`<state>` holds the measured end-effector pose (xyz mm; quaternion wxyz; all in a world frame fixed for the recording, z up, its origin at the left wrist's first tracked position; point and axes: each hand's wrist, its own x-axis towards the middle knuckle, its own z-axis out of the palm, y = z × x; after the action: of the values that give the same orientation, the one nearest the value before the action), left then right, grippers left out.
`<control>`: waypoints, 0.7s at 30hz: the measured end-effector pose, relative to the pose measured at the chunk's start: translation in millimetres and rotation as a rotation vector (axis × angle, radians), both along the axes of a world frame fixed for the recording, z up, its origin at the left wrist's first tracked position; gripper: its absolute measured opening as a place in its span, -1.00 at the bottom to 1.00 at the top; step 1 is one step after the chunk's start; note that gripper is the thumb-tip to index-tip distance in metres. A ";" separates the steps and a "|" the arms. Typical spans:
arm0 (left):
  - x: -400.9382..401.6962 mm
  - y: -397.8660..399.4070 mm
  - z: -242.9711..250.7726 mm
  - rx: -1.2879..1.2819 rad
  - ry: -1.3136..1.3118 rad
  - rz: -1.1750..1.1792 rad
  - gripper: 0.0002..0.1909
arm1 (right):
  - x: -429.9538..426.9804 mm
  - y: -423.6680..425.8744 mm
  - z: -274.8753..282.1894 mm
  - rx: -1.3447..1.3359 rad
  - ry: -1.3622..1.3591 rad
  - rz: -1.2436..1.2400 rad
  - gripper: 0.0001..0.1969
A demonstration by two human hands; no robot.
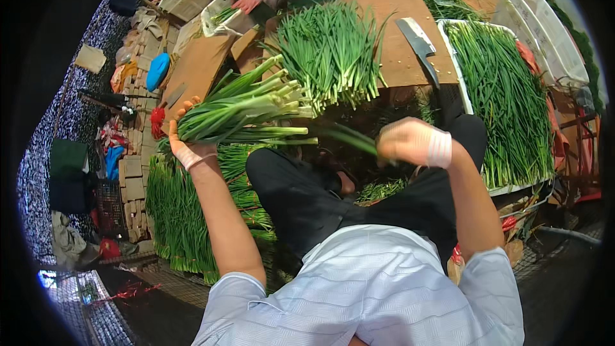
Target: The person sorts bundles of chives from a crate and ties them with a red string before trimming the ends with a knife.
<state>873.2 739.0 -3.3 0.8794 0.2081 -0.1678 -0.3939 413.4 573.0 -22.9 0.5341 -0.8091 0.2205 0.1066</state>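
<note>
Gloved and raised at the left, my left hand [178, 135] grips a thick bunch of Chinese chives [240, 110], its pale cut ends pointing right. My right hand [408, 142], also gloved and blurred by motion, holds a few loose chive leaves [358, 140] over the gap between my knees. Beyond my hands, a pile of chives [331, 48] lies on a wooden board [384, 9], its pale ends towards me. A cleaver [417, 43] with a dark handle rests on the board, right of the pile.
A white crate [456, 62] full of chives stands at right, with emptier white crates [543, 29] behind. Tied chive bundles [180, 211] stand by my left leg. Across the board, another person's gloved hands [250, 0] handle greens. Trimmings [382, 190] lie between my feet.
</note>
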 end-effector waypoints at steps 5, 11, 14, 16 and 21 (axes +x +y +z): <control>-12.2 -0.6 -11.5 0.135 -0.013 0.086 -0.44 | 49.0 40.1 -53.6 0.019 -0.529 -0.508 -0.27; -17.3 0.0 -16.0 0.156 0.013 0.091 -0.46 | 101.5 44.3 2.2 0.459 -0.667 -0.811 -0.45; -18.6 -0.6 -17.9 0.132 -0.019 0.054 -0.47 | 119.6 29.2 3.4 0.179 -0.524 -0.688 -0.55; -25.9 -5.9 -13.6 0.149 -0.015 0.064 -0.48 | 124.0 27.8 -0.7 -0.331 -0.614 -0.557 -0.62; -34.5 -6.9 -8.9 0.225 0.029 0.131 -0.45 | 126.4 19.3 -2.9 -0.465 -0.766 -0.541 -0.81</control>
<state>838.7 732.1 -12.2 0.8767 0.3100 -0.0958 -0.3550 539.8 592.3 -25.8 0.3910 -0.8017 0.2283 -0.3903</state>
